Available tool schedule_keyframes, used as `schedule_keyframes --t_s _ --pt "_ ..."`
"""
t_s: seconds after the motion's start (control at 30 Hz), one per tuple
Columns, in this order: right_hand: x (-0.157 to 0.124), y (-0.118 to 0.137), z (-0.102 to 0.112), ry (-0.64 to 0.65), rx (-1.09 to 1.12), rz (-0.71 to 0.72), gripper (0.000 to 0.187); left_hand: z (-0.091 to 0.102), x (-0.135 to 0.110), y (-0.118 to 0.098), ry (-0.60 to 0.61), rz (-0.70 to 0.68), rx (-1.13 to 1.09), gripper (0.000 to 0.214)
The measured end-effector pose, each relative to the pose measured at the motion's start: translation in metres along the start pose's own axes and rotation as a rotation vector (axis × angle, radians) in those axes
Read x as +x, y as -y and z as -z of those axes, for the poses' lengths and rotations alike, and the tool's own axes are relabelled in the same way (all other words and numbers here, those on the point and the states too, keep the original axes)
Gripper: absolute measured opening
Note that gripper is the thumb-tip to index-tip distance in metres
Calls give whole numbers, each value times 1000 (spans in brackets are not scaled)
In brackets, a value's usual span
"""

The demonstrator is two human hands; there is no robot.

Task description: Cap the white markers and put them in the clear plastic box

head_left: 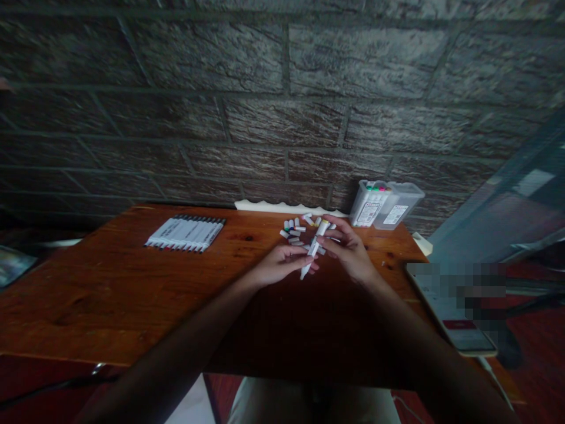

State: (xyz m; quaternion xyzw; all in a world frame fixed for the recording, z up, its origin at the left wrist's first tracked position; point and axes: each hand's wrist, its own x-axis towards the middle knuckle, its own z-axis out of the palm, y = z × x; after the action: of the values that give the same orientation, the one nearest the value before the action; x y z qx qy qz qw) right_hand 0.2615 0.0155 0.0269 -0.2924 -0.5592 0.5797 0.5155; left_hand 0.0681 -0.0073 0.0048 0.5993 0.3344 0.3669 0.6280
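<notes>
Both hands meet over the middle of a brown wooden table point(110, 294) and hold one white marker point(314, 249), which slants from upper right to lower left. My left hand point(282, 264) pinches its lower part. My right hand point(346, 247) grips its upper part, fingers curled round it. Just behind the hands lies a loose cluster of several small marker caps point(295, 231). A neat row of several white markers point(185, 234) with dark caps lies side by side at the table's far left.
Two clear plastic marker boxes point(386, 205) stand at the back right against a dark brick wall; the left one holds markers. A white strip point(282, 206) runs along the table's back edge. A phone point(463, 330) lies at the right edge.
</notes>
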Motion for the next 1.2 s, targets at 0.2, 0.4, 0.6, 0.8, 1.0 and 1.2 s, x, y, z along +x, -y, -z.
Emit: schedule_keyframes --t_s 0.2,0.4,0.6,0.8,1.0,1.2 --pt "0 1 -3 -25 11 -67 45 0 -1 0 8 -24 43 38" --pt "0 0 -3 -2 -6 -66 58 -2 0 -5 -31 -13 71 39" --pt "0 2 0 -63 3 -61 63 -2 0 -4 -29 -7 79 39" --pt "0 1 1 -55 21 -103 58 -3 -3 -8 11 31 38 37" --pt "0 2 1 -6 21 -150 59 -3 -5 -11 48 74 -38 38" --pt "-1 5 0 -12 50 -160 54 -4 -6 -12 48 68 -30 37"
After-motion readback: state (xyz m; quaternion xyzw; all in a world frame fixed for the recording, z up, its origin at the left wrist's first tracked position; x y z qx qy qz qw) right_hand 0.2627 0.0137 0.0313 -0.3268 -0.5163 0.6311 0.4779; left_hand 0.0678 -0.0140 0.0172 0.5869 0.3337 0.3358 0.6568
